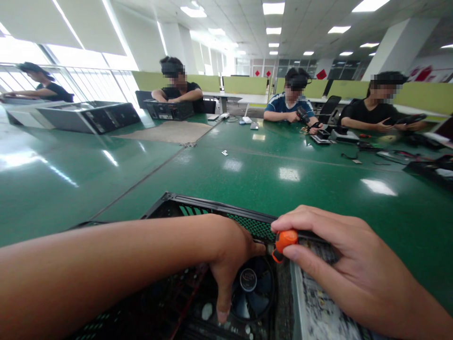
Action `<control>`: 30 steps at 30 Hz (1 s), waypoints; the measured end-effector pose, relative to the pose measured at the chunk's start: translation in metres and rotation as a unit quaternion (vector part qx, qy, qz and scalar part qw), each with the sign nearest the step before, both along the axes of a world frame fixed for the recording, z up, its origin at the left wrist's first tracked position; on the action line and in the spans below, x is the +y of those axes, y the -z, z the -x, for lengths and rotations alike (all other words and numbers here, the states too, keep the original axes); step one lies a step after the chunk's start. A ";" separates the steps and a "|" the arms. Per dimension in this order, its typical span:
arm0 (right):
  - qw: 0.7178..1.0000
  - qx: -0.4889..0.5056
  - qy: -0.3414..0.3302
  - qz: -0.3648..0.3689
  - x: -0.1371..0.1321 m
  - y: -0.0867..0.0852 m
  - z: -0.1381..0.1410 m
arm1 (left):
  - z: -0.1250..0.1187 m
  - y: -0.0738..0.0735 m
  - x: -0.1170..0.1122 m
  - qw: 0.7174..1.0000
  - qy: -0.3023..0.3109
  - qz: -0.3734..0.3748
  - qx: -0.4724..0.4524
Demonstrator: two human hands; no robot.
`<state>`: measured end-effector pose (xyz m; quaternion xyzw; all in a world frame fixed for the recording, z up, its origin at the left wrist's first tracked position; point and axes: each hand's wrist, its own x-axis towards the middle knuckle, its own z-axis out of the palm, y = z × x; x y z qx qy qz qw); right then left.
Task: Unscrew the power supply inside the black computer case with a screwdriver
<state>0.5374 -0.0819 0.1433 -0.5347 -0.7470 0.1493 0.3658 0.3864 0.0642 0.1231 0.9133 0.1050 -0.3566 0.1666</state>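
A black computer case (219,207) lies in front of me with its inside showing. In it sits a round black cooling fan (260,302) with a pale hub, on a circuit board. My left hand (233,250) reaches into the case at the fan's upper left; its thumb points down beside the fan and a finger stretches along the top. The remaining left fingers are hidden. Between thumb and fingers, my right hand (339,259) grips the orange and black handle of a screwdriver (286,242) just above the fan's upper right. The screwdriver's tip cannot be made out.
A metal-framed part (318,302) with a worn surface lies under my right hand. Across the green table (198,174) several people work on computer parts. Farther off are computer cases (92,115), a cardboard sheet (166,131), cables (396,156) and a small white piece (225,153).
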 end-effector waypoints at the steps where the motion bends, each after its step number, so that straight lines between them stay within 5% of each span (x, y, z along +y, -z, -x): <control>1: 1.000 0.002 0.011 -0.002 0.000 0.000 0.001 | -0.001 -0.002 0.000 1.000 0.004 -0.003 0.008; 6: 0.998 0.027 0.047 0.031 0.001 0.001 0.001 | -0.002 -0.006 -0.002 0.999 0.010 -0.007 0.037; 14: 0.998 0.001 -0.060 0.012 0.001 -0.001 -0.002 | 0.001 0.004 -0.001 1.000 0.003 -0.009 -0.002; 24: 0.999 0.029 -0.033 0.001 0.000 0.002 -0.001 | -0.005 -0.004 -0.003 0.998 0.030 -0.004 0.060; 30: 0.998 -0.018 -0.065 0.007 0.001 0.002 -0.004 | 0.001 0.001 -0.002 1.000 0.001 -0.006 0.012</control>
